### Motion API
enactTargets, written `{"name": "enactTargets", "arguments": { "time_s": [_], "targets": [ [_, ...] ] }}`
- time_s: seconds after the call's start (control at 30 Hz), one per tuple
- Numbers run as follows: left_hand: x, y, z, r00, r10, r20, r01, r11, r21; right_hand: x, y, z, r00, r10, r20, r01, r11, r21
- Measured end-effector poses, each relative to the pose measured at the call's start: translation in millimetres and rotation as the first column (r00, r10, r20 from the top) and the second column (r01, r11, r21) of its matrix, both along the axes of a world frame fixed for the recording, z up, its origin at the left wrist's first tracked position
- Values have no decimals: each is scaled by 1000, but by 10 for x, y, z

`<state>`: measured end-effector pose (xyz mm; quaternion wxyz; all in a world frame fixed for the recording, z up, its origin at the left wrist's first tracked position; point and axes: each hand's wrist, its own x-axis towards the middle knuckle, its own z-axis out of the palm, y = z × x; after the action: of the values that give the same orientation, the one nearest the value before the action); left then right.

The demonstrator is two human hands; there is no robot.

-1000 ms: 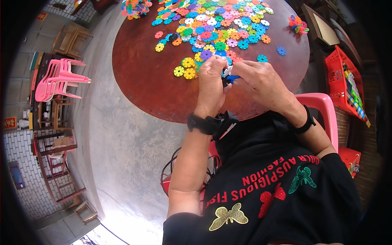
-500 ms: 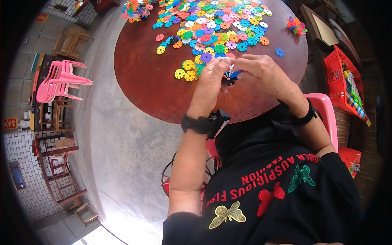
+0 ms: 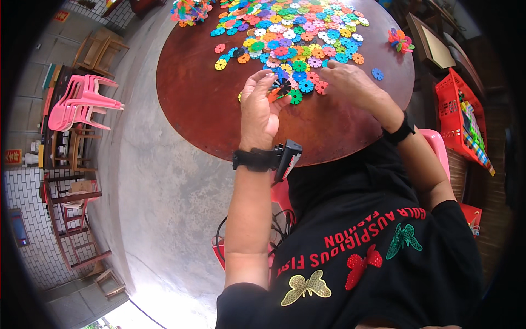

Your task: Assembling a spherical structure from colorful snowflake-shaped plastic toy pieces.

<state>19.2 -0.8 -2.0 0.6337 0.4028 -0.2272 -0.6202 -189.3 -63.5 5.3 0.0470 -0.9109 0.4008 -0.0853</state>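
Observation:
Between the fingers and thumb of my left hand is a small cluster of notched plastic discs, with a black disc showing most clearly. It is held over the near left edge of a loose pile of colourful notched discs. To its right, my right hand reaches over the pile's near right edge, palm down. Its fingertips point down by the discs and are mostly hidden, so whether they pinch one cannot be made out.
The discs spread over a round reddish-brown table. A multicoloured ball of joined discs sits far left, a smaller one far right. A red plastic basket stands right of the table; pink chairs stand at the left.
My hands have come apart from working together over the table. The left has moved slightly left with the disc cluster; the right has swung up to the pile's edge.

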Motion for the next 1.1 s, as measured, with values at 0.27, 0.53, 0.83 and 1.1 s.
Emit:
{"name": "enactTargets", "arguments": {
  "time_s": [0.27, 0.53, 0.83, 1.1],
  "targets": [
    [-61, 5, 18, 996, -22, -81, 16, 998, -68, 35, 46, -167, 988, -104, 115, 100, 994, 35],
    [-153, 5, 58, 998, -50, -50, 48, 998, -43, -63, 192, -83, 886, 90, 454, -122, 992, 41],
    [-261, 88, 138, 972, -198, 129, 195, 980, 36, -20, 396, 176, 742, 17, 670, -67, 997, 49],
    [-316, 95, 136, 953, -215, 215, 205, 976, 67, 12, 450, 168, 752, 28, 659, -87, 995, 57]
  ]
}}
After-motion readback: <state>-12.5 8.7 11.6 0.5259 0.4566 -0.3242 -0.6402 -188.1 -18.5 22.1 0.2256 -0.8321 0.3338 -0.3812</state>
